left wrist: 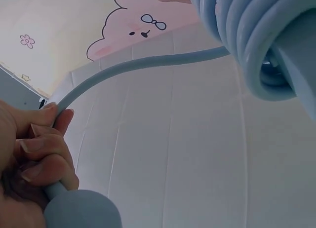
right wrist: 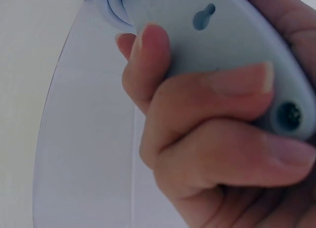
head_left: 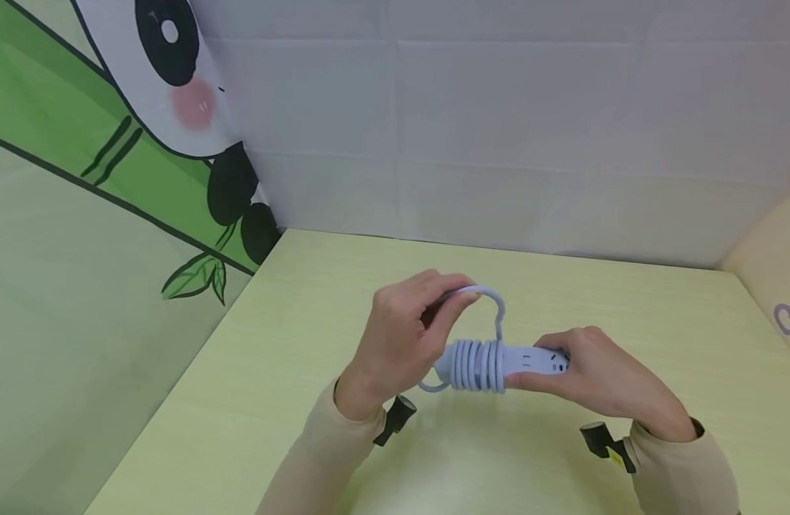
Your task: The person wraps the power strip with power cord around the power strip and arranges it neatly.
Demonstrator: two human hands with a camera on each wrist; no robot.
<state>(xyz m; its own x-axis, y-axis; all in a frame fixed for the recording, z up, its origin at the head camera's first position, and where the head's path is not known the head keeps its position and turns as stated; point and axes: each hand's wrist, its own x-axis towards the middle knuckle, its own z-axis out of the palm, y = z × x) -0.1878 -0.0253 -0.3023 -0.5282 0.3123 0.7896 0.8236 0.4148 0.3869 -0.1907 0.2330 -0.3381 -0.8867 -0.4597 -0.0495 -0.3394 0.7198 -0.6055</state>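
Observation:
A white power strip (head_left: 530, 360) is held above the table, lying roughly level, its socket face showing in the head view. My right hand (head_left: 591, 372) grips its right end; in the right wrist view the curled fingers (right wrist: 212, 90) wrap its underside, beside a keyhole slot. Several turns of power cord (head_left: 477, 365) are wound round the strip's left part. My left hand (head_left: 408, 336) pinches the cord's loose length, which arches up from the rightmost turn. In the left wrist view a rounded end piece (left wrist: 83, 210) emerges below that hand's fingers.
Beneath both hands is a pale yellow table (head_left: 292, 315). A light wall sheet (head_left: 498, 129) hangs behind its back edge, and a printed cartoon panel (head_left: 79, 250) stands along the left side. Dark wrist cameras (head_left: 397, 417) sit at both sleeve cuffs.

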